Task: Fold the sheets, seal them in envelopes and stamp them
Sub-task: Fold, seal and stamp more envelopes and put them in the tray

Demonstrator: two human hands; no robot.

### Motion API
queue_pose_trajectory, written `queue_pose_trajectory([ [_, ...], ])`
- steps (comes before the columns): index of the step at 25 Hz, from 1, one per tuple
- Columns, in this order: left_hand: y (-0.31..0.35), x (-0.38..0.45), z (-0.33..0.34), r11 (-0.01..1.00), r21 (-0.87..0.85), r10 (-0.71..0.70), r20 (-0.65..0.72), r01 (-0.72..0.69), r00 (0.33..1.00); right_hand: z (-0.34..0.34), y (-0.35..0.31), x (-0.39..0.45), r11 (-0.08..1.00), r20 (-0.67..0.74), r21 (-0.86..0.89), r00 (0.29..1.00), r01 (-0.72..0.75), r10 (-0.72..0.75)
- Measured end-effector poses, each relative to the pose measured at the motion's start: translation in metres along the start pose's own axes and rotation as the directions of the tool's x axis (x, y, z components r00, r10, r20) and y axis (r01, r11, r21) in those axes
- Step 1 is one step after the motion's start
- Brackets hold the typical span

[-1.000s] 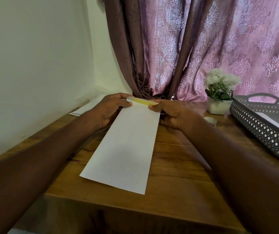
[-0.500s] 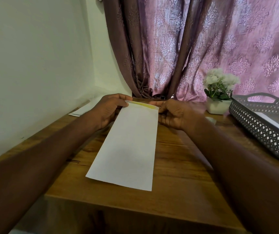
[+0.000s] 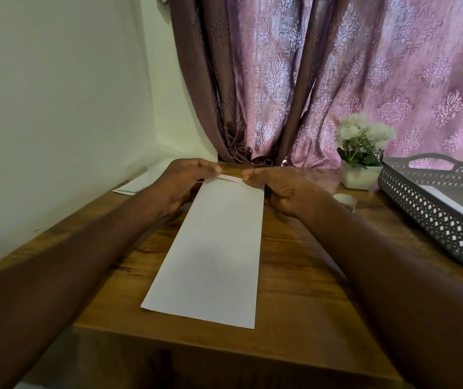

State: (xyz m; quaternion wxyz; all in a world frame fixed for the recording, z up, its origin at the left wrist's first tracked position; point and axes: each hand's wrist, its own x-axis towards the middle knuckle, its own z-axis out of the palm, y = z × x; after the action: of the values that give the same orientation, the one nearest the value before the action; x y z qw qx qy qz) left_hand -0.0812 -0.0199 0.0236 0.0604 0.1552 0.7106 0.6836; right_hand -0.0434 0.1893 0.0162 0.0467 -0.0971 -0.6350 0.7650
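Observation:
A long white envelope lies lengthwise on the wooden table, its near end by the front edge. At its far end, my left hand pinches the left corner of the flap and my right hand pinches the right corner. The flap is folded low over the envelope's mouth, with a thin sliver of it showing between my fingertips. More white paper lies at the far left against the wall.
A grey perforated tray holding white sheets stands at the right. A small white pot of white flowers sits at the back right. A small pale roll lies beside my right wrist. Purple curtains hang behind; a wall runs along the left.
The envelope has swung straighter and slid slightly right. The flap's yellow strip, visible earlier, is now nearly hidden as my fingers have come closer together over the folded flap.

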Motion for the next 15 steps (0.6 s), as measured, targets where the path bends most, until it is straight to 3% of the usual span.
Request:
queue_pose_trajectory([
  [5,0.003,-0.009,0.007,0.999,0.013,0.038,0.054,-0.039,0.998,0.006,-0.001,-0.007,0.992,0.079,-0.12,0.997,0.029,-0.019],
  [8,0.005,-0.011,0.009,0.998,0.028,0.06,0.07,-0.062,0.996,0.009,-0.003,-0.01,0.985,0.035,-0.157,0.997,0.07,-0.065],
  [15,0.005,-0.001,-0.005,0.998,-0.059,0.008,0.006,-0.007,1.0,-0.007,-0.016,-0.022,0.994,-0.031,-0.105,0.999,0.012,-0.015],
])
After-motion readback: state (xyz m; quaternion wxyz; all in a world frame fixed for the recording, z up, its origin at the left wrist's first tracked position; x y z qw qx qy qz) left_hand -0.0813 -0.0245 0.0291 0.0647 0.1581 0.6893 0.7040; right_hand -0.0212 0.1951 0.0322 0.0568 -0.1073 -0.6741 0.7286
